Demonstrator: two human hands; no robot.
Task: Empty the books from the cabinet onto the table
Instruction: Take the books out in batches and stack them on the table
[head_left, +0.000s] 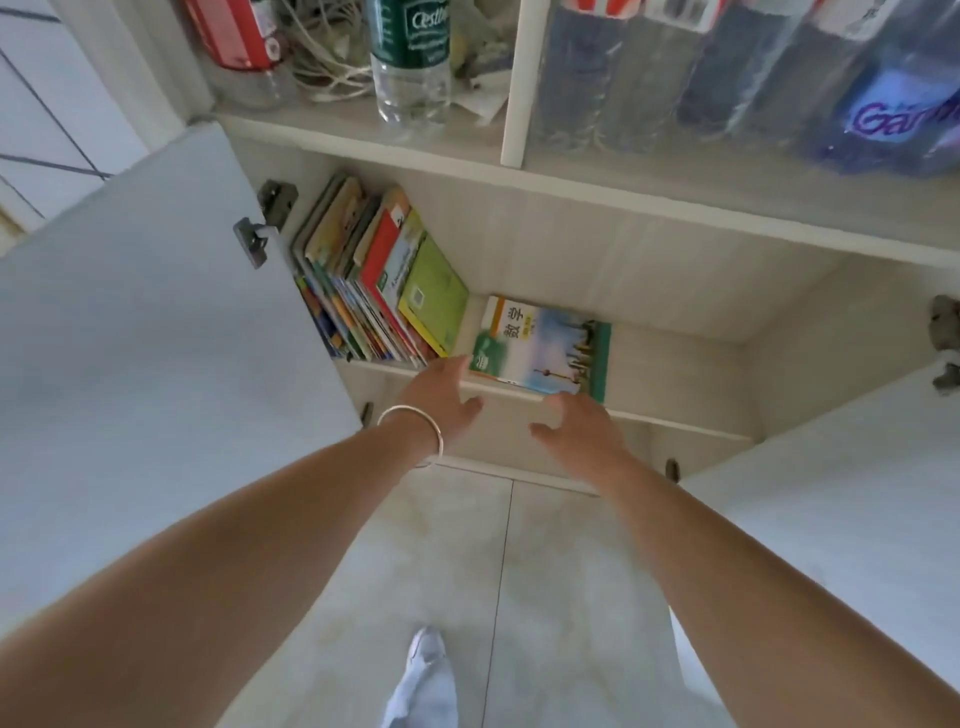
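Inside the open cabinet (649, 291), a row of several colourful books (374, 280) leans against the left wall of the lower shelf. One book with a blue and green cover (545, 345) lies flat on that shelf, to the right of the row. My left hand (441, 395), with a silver bangle on its wrist, reaches toward the flat book's left corner with spread fingers. My right hand (576, 421) hovers just in front of the book's near edge, fingers relaxed and holding nothing.
Both cabinet doors stand open, the left door (145, 332) and the right door (841, 493). The upper shelf holds a water bottle (410, 57), a red-labelled bottle (234, 36), tangled cables and wrapped packs of bottles (727, 67). Pale floor tiles (441, 545) lie below.
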